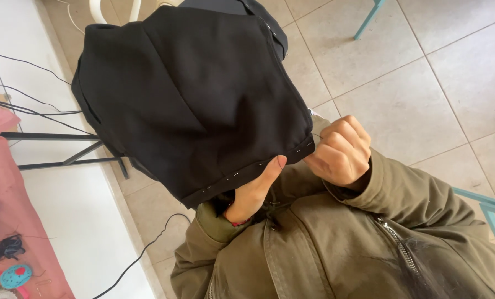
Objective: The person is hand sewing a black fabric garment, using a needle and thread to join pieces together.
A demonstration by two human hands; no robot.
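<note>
A black garment (192,94) hangs spread in front of me, its lower hem marked with a row of white basting stitches. My left hand (255,191) grips that hem from below, thumb pressed on the edge beside the stitches. My right hand (338,150) is closed in a fist at the hem's right corner, fingers curled as if pinching something small; a needle or thread there is too small to make out. Both arms wear olive green jacket sleeves.
A white table (70,216) stands at left with black metal legs, black cables, pink cloth (6,194) and a turquoise pincushion (14,276). Beige floor tiles lie beneath. Teal chair legs (488,207) show at right and top.
</note>
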